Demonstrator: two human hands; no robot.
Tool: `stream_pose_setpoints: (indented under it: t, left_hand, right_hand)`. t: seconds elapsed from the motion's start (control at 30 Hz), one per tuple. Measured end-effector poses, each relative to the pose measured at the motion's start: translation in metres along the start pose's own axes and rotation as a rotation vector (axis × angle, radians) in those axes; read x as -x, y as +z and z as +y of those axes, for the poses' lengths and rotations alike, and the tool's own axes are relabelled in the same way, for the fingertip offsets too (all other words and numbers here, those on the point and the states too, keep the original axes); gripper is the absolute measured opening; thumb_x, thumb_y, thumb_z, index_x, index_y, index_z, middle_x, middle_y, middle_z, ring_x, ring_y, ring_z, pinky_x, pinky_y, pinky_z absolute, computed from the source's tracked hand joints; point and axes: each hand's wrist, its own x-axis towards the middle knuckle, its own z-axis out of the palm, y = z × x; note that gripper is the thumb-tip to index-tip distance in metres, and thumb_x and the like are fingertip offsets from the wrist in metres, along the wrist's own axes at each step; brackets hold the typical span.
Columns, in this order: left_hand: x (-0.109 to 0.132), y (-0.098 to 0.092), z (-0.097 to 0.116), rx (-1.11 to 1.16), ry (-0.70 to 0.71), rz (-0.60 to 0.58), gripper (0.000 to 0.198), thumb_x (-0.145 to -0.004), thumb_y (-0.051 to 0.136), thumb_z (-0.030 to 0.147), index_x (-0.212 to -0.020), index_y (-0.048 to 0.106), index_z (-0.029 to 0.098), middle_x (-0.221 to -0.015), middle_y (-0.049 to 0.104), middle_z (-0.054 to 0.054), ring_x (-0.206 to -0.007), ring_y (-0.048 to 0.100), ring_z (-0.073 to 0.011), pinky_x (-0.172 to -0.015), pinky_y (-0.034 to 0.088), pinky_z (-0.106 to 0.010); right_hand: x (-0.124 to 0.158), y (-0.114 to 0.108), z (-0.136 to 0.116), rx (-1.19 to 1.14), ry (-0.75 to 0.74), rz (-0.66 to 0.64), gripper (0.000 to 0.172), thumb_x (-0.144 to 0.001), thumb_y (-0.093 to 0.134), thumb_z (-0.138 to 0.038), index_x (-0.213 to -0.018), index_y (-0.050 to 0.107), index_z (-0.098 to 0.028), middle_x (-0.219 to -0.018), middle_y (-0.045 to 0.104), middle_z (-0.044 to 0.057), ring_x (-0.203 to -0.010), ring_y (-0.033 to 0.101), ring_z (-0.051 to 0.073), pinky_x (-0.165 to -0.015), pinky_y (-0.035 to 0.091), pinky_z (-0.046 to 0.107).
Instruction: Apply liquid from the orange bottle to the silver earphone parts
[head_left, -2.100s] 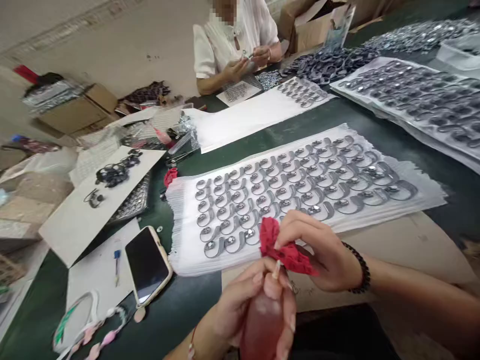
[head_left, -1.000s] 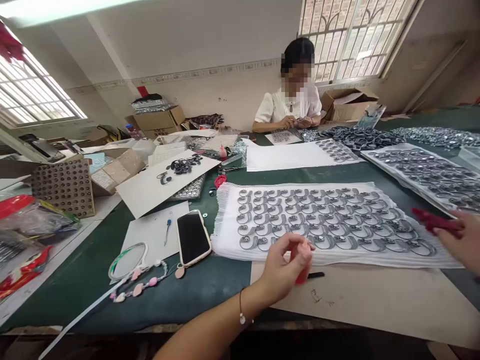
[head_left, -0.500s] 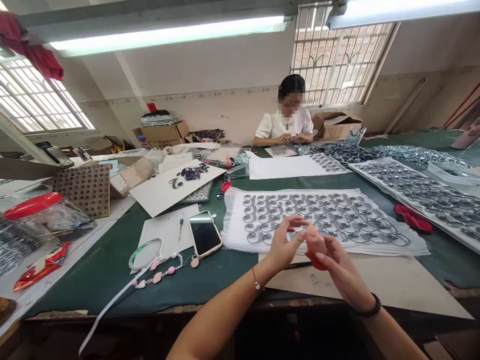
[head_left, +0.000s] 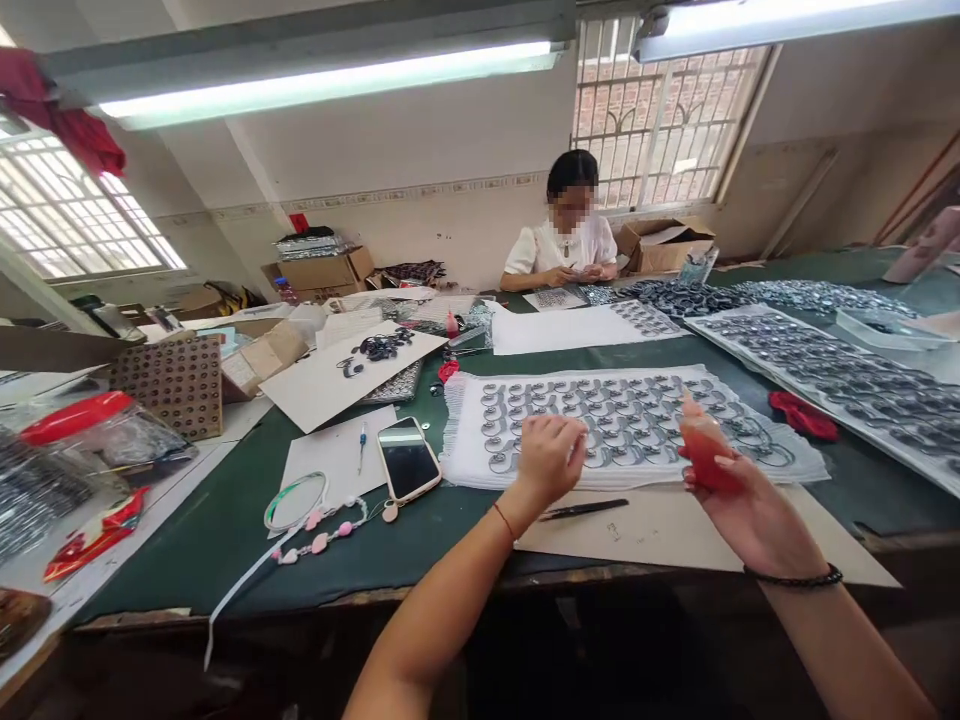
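My right hand [head_left: 757,510] is closed round a small squeeze bottle [head_left: 709,455] of red liquid, its narrow nozzle pointing up. The bottle is above the right part of a white cloth-like sheet [head_left: 469,440] on the bench. Rows of grey curved metal pieces [head_left: 600,420] with round ends lie on that sheet. My left hand [head_left: 551,460] is over the front edge of the sheet, its fingers curled in and closed. Whatever it may hold is hidden. Just below the hands, dark tweezers [head_left: 585,510] lie on a brown board [head_left: 675,530].
A phone [head_left: 409,460], a pen [head_left: 362,448] and a beaded strap [head_left: 319,543] lie to the left. Another sheet of metal pieces [head_left: 840,370] and a red cloth [head_left: 802,415] are on the right. Across the bench sits a co-worker [head_left: 562,245], hands on small parts.
My hands have moved apart. The left hand has left the bottle's nozzle and closed, going slightly left. My right hand has carried the bottle to the right. The view has shifted slightly.
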Motion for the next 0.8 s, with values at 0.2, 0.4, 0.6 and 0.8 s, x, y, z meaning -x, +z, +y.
stream_pose_setpoints:
  t: [0.2,0.4,0.6,0.8]
  left_hand:
    - [-0.016,-0.014,-0.028,-0.110,-0.135,-0.073,0.029,-0.087,0.050,0.035,-0.109,0.053,0.016,-0.112,0.055,-0.008,-0.099,0.055,-0.0183,-0.086,0.048,-0.040]
    - [-0.008,-0.031,-0.032,-0.120,-0.162,-0.278,0.028,-0.088,0.049,0.036,-0.106,0.054,0.015,-0.104,0.057,-0.007,-0.089,0.057,-0.0155,-0.079,0.051,-0.036]
    - [0.039,-0.008,-0.004,-0.043,-0.137,-0.528,0.030,-0.084,0.054,0.041,-0.095,0.057,0.013,-0.098,0.058,-0.005,-0.093,0.056,-0.0173,-0.084,0.047,-0.039]
    - [0.050,-0.020,-0.010,0.110,-0.345,-0.277,0.022,-0.081,0.052,0.042,-0.086,0.060,0.022,-0.088,0.063,-0.003,-0.085,0.057,-0.0192,-0.079,0.046,-0.036]
  right_hand:
    - [0.001,-0.005,-0.030,-0.086,-0.085,-0.049,0.032,-0.074,0.050,-0.049,-0.093,0.062,-0.026,-0.111,0.058,0.001,-0.045,0.026,0.003,-0.038,0.026,0.020]
    - [-0.034,-0.004,-0.035,-0.154,-0.070,-0.056,0.040,-0.074,0.049,-0.060,-0.067,0.048,-0.020,-0.060,0.040,-0.002,-0.047,0.027,0.006,-0.042,0.027,0.019]
    - [-0.086,0.015,-0.025,-0.081,0.087,-0.155,0.040,-0.074,0.049,-0.058,-0.064,0.047,-0.019,-0.051,0.029,-0.004,-0.045,0.032,0.007,-0.044,0.034,0.024]
    - [-0.123,-0.039,-0.057,-0.006,-0.210,0.010,0.046,-0.086,0.040,-0.057,-0.093,0.053,-0.014,-0.079,0.054,0.003,-0.064,0.050,0.008,-0.056,0.043,0.022]
